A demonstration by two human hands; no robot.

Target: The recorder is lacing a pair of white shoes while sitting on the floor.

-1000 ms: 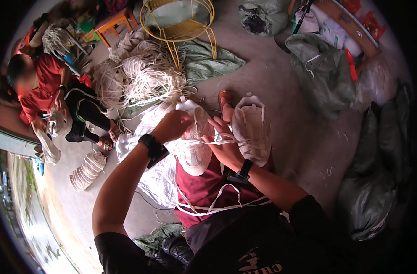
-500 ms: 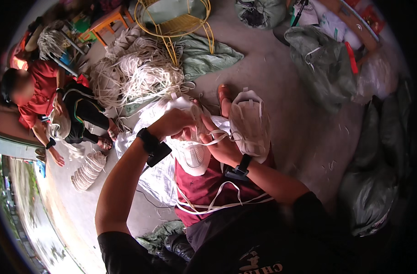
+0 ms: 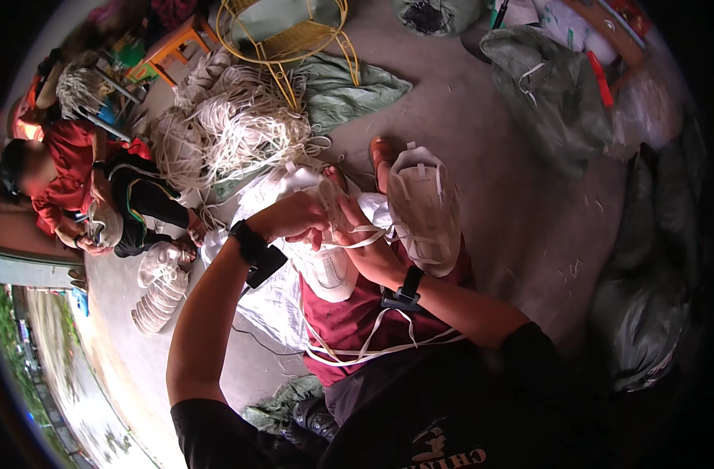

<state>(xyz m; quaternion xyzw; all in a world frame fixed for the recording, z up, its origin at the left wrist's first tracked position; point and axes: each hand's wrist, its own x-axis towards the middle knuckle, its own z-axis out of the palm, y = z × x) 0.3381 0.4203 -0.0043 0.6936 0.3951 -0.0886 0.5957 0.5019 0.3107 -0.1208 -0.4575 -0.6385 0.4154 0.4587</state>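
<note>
A white lace-up shoe (image 3: 331, 275) rests on my lap, sole side down. My left hand (image 3: 298, 217) lies over its left side, its fingers curled in a pinch; what they hold is hidden. My right hand (image 3: 369, 252) is at the eyelets on the shoe's other side, with a white shoelace (image 3: 370, 230) between its fingers and trailing across the back of the hand. The matching white shoe (image 3: 424, 215) sits to the right, its lace loosely threaded. More long white laces (image 3: 365, 358) lie across the dark red cloth (image 3: 349, 324) on my lap.
A heap of off-white laces (image 3: 240, 117) lies ahead, beside a yellow round-framed chair (image 3: 283, 51). At the left sits a co-worker in a red shirt (image 3: 69, 160), near a lace bundle (image 3: 160, 301). Grey-green sacks (image 3: 541, 94) stand at the right.
My right fingers have moved in closer to the eyelets and my left hand. The co-worker's outstretched hand has drawn back toward their lap. The whole view has shifted slightly.
</note>
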